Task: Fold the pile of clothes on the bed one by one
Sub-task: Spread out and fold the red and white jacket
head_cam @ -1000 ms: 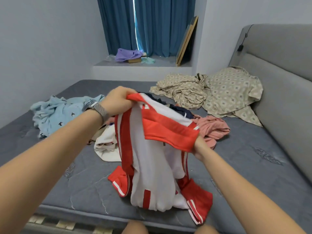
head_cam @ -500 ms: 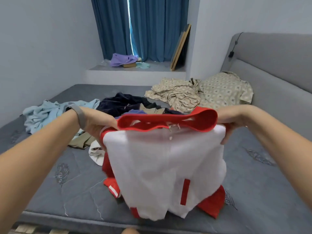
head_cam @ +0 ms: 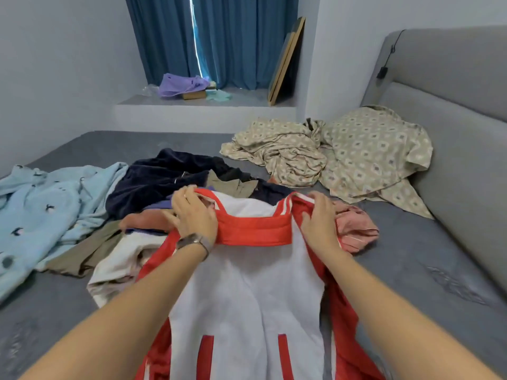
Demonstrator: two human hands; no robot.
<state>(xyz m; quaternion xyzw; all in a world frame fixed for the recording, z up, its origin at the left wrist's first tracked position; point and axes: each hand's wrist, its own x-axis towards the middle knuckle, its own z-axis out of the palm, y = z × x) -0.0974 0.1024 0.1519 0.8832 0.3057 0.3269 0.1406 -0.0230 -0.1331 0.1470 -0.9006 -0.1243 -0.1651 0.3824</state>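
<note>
A red and white jacket (head_cam: 247, 297) lies spread flat on the grey bed (head_cam: 411, 270), collar away from me. My left hand (head_cam: 194, 215) presses and grips the left shoulder by the red collar. At the right shoulder, my right hand (head_cam: 319, 218) holds the cloth the same way. Behind the jacket sits the pile of clothes: a dark navy garment (head_cam: 159, 179), a khaki piece (head_cam: 236, 185), a pink garment (head_cam: 356, 226), a white piece (head_cam: 120, 259) and an olive one (head_cam: 82, 253).
A light blue fleece garment (head_cam: 41, 215) lies at the left of the bed. A patterned beige sheet and pillow (head_cam: 356, 154) sit by the grey headboard (head_cam: 452, 105). A window ledge (head_cam: 205, 102) with purple cloth lies beyond the bed.
The jacket was held up in the air in front of me; both hands have lowered it and laid it flat on the bed, holding its shoulders.
</note>
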